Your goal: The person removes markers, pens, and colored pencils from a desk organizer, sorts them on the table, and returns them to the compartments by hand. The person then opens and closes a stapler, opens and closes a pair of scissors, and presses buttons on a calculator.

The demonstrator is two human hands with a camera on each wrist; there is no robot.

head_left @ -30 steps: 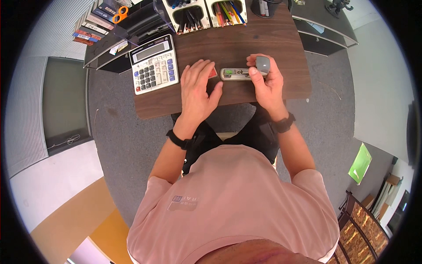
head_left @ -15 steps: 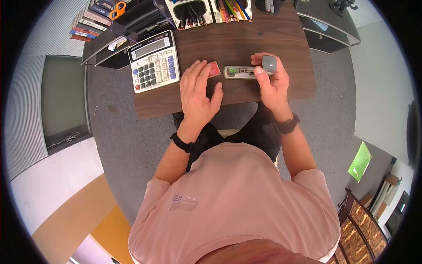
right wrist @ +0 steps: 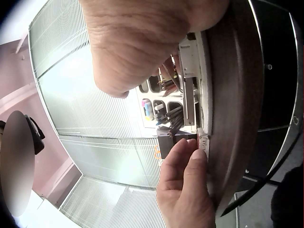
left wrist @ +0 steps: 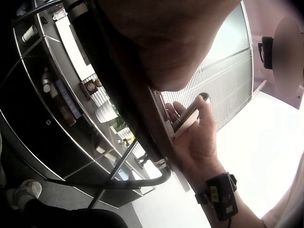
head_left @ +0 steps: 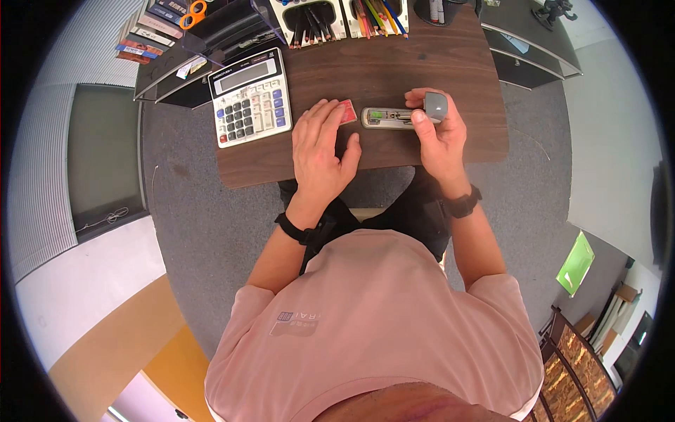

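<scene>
A stapler lies along the wooden desk with its grey top cover swung up, so the metal channel and a green patch inside show. My right hand grips it at the hinge end, thumb along the near side and fingers behind the raised cover. To the left, a small red box lies flat on the desk. My left hand rests beside this box, fingers extended and the index finger overlapping its left edge; the thumb is spread away. In the right wrist view, the left hand's fingertips are right at the box's printed side.
A large calculator lies left of the left hand. Pencil holders and a dark mesh cup stand at the desk's back. Orange scissors and stacked books are farther back left.
More of the red box shows beside my left index finger. My right hand and the stapler stand slightly farther right; the cover stays raised. The head view has shifted a little.
</scene>
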